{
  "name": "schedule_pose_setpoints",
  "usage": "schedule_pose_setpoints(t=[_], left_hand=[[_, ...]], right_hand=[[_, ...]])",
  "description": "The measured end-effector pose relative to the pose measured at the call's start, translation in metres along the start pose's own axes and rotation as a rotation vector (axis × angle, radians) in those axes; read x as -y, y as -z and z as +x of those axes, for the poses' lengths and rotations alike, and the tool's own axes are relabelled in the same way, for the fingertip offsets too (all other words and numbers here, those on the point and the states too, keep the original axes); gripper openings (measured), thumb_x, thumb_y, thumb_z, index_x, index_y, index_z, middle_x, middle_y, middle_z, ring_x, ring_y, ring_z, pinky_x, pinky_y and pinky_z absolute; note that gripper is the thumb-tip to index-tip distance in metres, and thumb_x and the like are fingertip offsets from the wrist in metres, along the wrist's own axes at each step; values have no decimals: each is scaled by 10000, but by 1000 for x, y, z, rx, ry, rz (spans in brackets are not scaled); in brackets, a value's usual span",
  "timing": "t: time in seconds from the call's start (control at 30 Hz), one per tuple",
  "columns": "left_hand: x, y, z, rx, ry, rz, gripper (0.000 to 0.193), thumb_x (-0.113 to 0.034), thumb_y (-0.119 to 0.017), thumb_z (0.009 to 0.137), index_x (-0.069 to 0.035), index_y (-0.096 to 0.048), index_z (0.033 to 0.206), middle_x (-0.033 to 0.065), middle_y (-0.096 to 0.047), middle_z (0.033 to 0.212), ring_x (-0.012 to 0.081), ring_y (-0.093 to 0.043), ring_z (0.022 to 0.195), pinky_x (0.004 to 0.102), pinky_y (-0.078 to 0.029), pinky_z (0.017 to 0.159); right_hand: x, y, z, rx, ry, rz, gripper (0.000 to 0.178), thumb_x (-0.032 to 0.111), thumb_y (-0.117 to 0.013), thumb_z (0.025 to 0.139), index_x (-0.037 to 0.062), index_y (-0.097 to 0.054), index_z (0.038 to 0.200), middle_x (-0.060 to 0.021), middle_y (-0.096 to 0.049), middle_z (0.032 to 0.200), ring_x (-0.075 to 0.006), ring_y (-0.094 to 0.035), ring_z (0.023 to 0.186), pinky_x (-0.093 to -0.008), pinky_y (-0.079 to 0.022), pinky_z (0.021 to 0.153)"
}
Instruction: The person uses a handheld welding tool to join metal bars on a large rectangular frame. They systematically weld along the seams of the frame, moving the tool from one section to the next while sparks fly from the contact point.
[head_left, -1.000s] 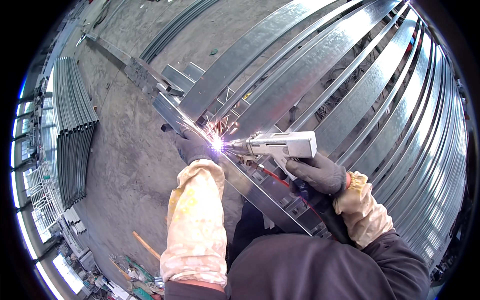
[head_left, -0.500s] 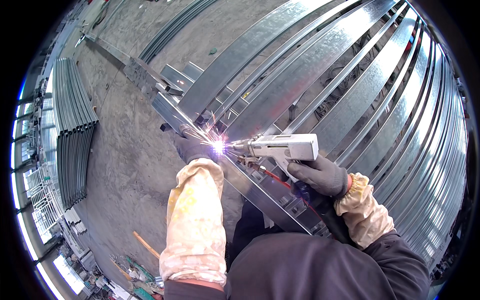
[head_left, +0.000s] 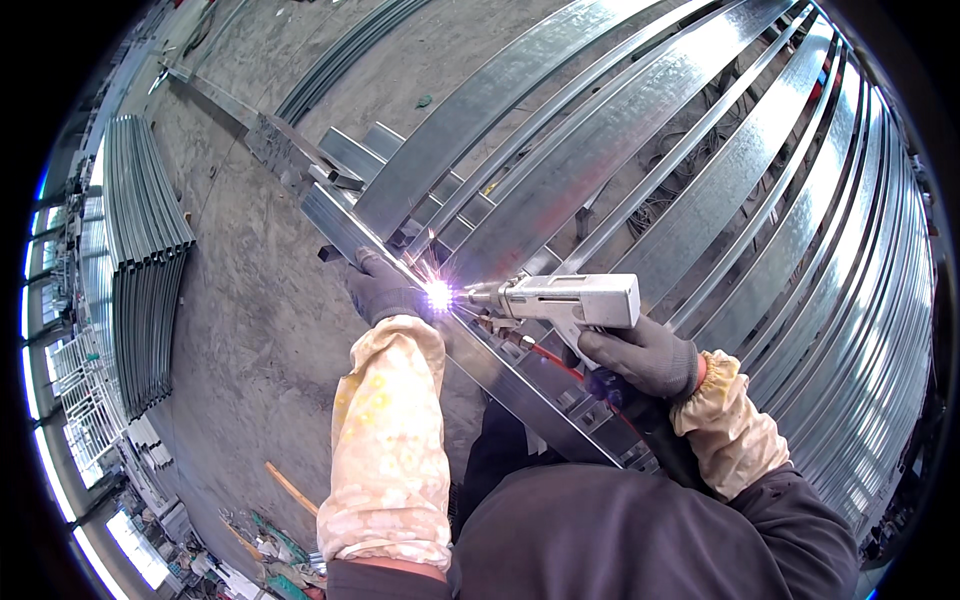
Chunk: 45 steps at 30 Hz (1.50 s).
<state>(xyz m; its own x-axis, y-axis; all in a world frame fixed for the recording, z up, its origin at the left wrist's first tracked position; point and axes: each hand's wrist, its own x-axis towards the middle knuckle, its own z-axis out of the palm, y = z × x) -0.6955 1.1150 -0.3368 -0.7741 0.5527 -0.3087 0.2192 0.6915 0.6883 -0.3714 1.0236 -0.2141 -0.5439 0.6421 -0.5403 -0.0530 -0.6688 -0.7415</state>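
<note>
My gloved right hand (head_left: 648,355) is wrapped around the grip of a white and silver handheld welding gun (head_left: 570,299). A red hose and a thick black cable run from the gun down past my right forearm. At its nozzle a bright violet-white weld spot (head_left: 438,295) throws sparks on the edge of a galvanized steel tube (head_left: 510,386), where the cross bars meet it. My gloved left hand (head_left: 385,288) grips that tube just left of the glare, which hides part of the fingers. Long flat galvanized bars (head_left: 590,185) extend from the tube to the upper right.
A stack of bent-looking steel profiles (head_left: 150,260) stands on the concrete floor (head_left: 260,330) at left. Grey tubes (head_left: 335,65) lie at the far side. Loose cables (head_left: 655,190) show between the bars. A wooden stick (head_left: 290,488) lies at the lower left.
The weld spot still burns at nearly the same place, with fewer long sparks. My right hand and the gun have shifted very slightly right and down.
</note>
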Motion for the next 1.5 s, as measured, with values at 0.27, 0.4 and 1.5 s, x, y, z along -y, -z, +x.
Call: schedule_pose_setpoints(t=[0.27,0.4,1.5], left_hand=[[-4,4,-6,-23,4,55,642,-474,-371,1031,83,-534,1305,299,-597,1272,435,-593,1170,467,-471,992],[-4,-1,-6,-9,-11,112,647,-473,-356,1037,83,-517,1327,304,-582,1299,434,-582,1194,471,-464,1003],[-15,4,-16,-27,-33,62,635,-467,-377,1033,91,-563,1272,293,-640,1202,424,-632,1116,460,-501,945]], right_hand=[[-1,-1,-5,-4,-18,5,446,303,-604,1002,-6,-517,1313,-47,-633,996,-83,-602,729,-260,-526,657],[-7,2,-7,-10,-20,24,462,311,-602,1003,-1,-505,1330,-52,-636,990,-87,-612,713,-257,-519,635],[4,-5,-30,-33,-109,53,456,343,-579,1013,10,-516,1317,-46,-654,972,-74,-608,693,-239,-500,605]])
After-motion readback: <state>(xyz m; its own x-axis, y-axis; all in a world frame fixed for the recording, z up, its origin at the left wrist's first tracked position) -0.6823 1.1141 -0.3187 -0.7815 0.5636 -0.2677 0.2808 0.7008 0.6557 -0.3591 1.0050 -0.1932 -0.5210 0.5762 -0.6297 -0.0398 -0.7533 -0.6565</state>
